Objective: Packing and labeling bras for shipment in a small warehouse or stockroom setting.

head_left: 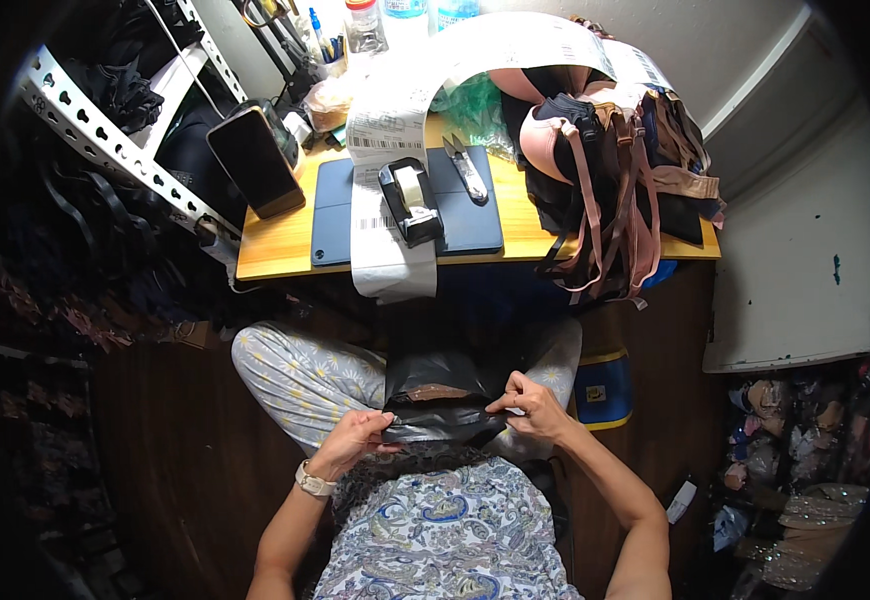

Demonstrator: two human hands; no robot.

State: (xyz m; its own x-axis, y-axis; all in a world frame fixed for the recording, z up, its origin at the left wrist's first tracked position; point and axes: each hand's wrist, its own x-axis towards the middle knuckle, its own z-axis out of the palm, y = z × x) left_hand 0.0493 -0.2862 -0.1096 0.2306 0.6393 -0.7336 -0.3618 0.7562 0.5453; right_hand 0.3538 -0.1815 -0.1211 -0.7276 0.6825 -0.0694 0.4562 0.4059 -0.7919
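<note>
A black plastic bag (439, 424) lies over my lap, its near edge stretched between my two hands. My left hand (357, 438) pinches the bag's left corner between thumb and fingers. At the right corner, my right hand (533, 408) grips the edge with curled fingers. A strip of something brown (433, 393) shows at the bag's mouth; its kind is too small to tell. Past my knees, a wooden table (330, 238) carries a black tape dispenser (410, 203) on a long strip of printed labels (385, 272).
Bras (595, 185) are heaped on the table's right, straps hanging over its edge. Small snips (466, 170) lie on a dark blue tablet case (330, 215). A phone (253, 160) leans at the left, near a white metal rack (105, 145). A blue-yellow box (602, 390) stands beside my right knee.
</note>
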